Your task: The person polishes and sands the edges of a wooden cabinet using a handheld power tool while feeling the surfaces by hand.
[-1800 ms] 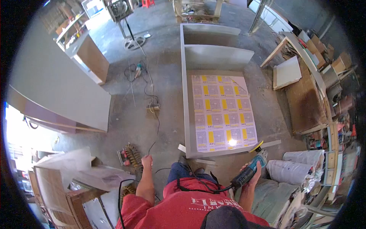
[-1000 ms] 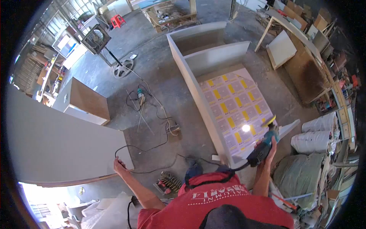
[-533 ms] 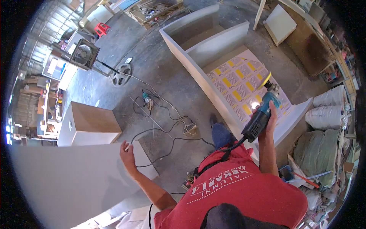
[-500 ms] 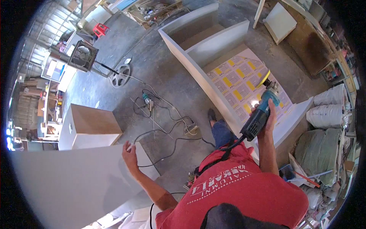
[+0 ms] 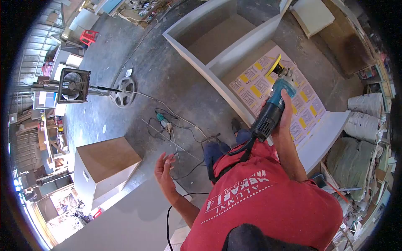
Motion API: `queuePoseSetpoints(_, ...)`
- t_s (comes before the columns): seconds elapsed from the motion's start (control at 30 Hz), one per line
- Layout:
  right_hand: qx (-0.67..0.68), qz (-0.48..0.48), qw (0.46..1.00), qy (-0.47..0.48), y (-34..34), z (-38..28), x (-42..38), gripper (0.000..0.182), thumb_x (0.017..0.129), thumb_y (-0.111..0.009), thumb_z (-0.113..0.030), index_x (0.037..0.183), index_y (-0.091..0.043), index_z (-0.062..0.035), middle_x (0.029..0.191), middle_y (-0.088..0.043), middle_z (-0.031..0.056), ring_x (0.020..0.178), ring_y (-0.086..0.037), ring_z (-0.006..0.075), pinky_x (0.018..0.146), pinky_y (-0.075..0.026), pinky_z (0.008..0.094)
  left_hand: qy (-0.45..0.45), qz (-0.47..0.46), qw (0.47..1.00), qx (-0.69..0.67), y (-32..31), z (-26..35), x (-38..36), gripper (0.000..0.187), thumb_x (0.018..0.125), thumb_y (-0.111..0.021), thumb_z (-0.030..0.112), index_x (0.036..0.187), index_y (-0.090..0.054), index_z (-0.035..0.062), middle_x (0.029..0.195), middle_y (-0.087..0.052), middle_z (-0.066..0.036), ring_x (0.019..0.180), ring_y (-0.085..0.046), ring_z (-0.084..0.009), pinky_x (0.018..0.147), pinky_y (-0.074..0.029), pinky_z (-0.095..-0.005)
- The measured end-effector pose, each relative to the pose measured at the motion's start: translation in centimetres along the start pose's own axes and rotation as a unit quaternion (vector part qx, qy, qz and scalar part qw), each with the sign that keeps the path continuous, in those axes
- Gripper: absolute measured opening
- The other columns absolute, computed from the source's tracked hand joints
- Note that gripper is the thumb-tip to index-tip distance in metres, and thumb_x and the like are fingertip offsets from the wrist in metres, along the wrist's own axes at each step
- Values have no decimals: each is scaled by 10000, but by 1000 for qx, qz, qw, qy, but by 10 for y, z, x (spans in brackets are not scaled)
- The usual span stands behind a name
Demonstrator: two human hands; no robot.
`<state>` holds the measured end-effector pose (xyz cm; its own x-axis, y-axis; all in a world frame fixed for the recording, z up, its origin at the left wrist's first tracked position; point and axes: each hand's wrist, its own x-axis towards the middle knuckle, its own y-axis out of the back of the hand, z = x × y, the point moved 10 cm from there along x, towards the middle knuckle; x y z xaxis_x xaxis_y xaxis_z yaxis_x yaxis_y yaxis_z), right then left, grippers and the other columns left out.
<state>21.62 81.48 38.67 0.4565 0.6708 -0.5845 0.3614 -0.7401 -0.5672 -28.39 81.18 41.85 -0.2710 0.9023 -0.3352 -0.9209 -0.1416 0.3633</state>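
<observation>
My right hand [image 5: 286, 112] is wrapped round the body of a teal and black angle grinder [image 5: 266, 121], which is fitted with a yellow disc pad [image 5: 274, 65]. The tool is held up in front of my chest, its head pointing away from me and its cord trailing back towards my waist. Behind it, on the floor, lies a grey cabinet frame [image 5: 226, 87] with a printed yellow-and-white sheet [image 5: 305, 109] inside. My left hand [image 5: 165, 170] is in the air with fingers apart and slightly curled, above the edge of a large pale panel [image 5: 130, 215], holding nothing.
A second teal power tool [image 5: 163, 120] and tangled cords lie on the floor. A fan [image 5: 73, 85] stands beyond, with its round base [image 5: 124, 93]. A brown-topped white box [image 5: 108, 161] sits at left. Wrapped rolls [image 5: 365, 113] are stacked at right.
My view has turned, so the room has shifted. My left hand has come away from the pale panel's far edge towards my body. The grinder stays in my right hand, more tilted.
</observation>
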Motion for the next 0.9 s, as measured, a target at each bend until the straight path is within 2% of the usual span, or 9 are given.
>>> queuePoseSetpoints(0.07, -12, 2, 1000, 1, -27, 9, 18, 551, 938, -666, -576, 1029, -606, -36, 779, -679, 128, 606, -679, 232, 583, -602, 353, -67, -25, 995, -70, -15, 49, 29, 401, 988, -678, 183, 1359, -659, 36, 1134, -769, -135, 952, -701, -180, 810, -504, -327)
queuePoseSetpoints(0.1, -21, 3, 1000, 3, -43, 14, 28, 576, 934, -662, -587, 1029, -605, -21, 773, -680, 145, 608, -680, 246, 603, -603, 363, -66, -21, 995, -73, -19, 66, 46, 401, 988, -678, 183, 1359, -659, 36, 1134, -769, -135, 952, -701, -180, 810, -504, -327)
queuePoseSetpoints(0.17, -25, -5, 1000, 9, -82, 23, 45, 574, 937, -662, -583, 1029, -605, -19, 779, -681, 146, 612, -682, 246, 606, -605, 365, -123, -45, 988, -80, -30, 108, 80, 388, 976, -694, 156, 1342, -669, 29, 1096, -774, -132, 913, -694, -169, 794, -499, -317)
queuePoseSetpoints(0.3, -2, -5, 1000, 18, -152, 53, 84, 567, 942, -661, -574, 1025, -607, -16, 791, -684, 141, 631, -689, 245, 607, -608, 369, -144, -68, 985, -68, -22, 149, 164, 386, 979, -693, 158, 1339, -668, 23, 1088, -777, -121, 906, -688, -159, 795, -500, -314)
queuePoseSetpoints(0.37, 2, -4, 999, 34, -189, 73, 106, 566, 941, -660, -577, 1021, -609, -18, 793, -684, 139, 638, -690, 242, 602, -606, 369, -123, -90, 983, -102, -11, 160, 216, 350, 977, -642, 36, 1325, -669, 6, 1086, -764, -101, 883, -653, -134, 819, -507, -277)
queuePoseSetpoints(0.47, 13, 19, 998, 64, -247, 104, 128, 569, 937, -658, -584, 1013, -613, -22, 791, -683, 135, 637, -689, 238, 586, -599, 368, -98, -137, 982, -83, 6, 177, 300, 377, 978, -633, 14, 1354, -648, 1, 1119, -756, -99, 893, -650, -129, 818, -506, -264)
queuePoseSetpoints(0.63, 41, 29, 997, 56, -331, 139, 143, 519, 958, -648, -540, 1045, -612, -30, 791, -684, 133, 613, -684, 250, 575, -610, 367, -89, -205, 975, -13, 26, 222, 408, 385, 987, -638, 37, 1371, -634, -4, 1123, -753, -87, 912, -646, -111, 820, -511, -261)
queuePoseSetpoints(0.7, 10, 28, 996, 90, -363, 143, 149, 565, 949, -627, -589, 1013, -617, -27, 774, -684, 127, 599, -678, 237, 541, -587, 360, -83, -228, 970, -3, 28, 237, 451, 381, 990, -640, 44, 1368, -636, -5, 1110, -755, -80, 918, -646, -104, 815, -511, -259)
queuePoseSetpoints(0.9, 53, 79, 989, 117, -422, 159, 202, 553, 957, -614, -576, 1028, -620, -28, 784, -691, 132, 605, -687, 244, 551, -599, 369, -60, -294, 954, 27, 12, 266, 563, 377, 1000, -637, 91, 1368, -648, 12, 1064, -763, -60, 897, -659, -106, 786, -515, -261)
